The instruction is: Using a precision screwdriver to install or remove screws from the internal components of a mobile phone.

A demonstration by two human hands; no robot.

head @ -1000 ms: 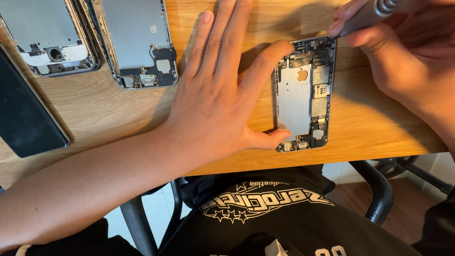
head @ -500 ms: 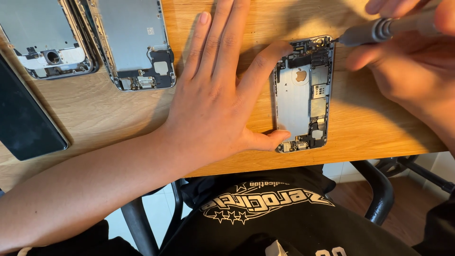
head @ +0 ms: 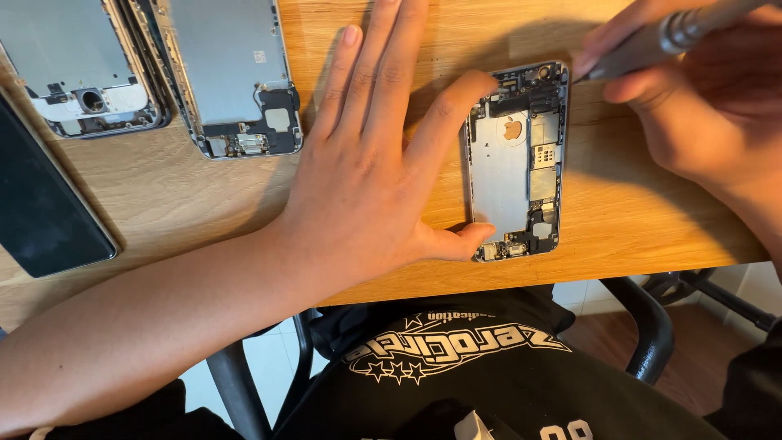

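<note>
At the centre of the frame, the left hand (head: 366, 195) lies flat on the wooden worktop (head: 635, 212), index finger and thumb touching the left edge of an opened phone (head: 515, 161). At upper right, the right hand (head: 709, 106) grips a grey screwdriver (head: 652, 45), tip at the phone's top right corner. Two phone shells (head: 232, 77) lie at upper left, a dark screen (head: 45, 212) at the left edge.

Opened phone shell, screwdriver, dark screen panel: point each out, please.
opened phone shell (head: 498, 175), head view, bare metal backplate.
screwdriver (head: 652, 45), head view, grey shaft.
dark screen panel (head: 41, 204), head view, glass face.
</note>
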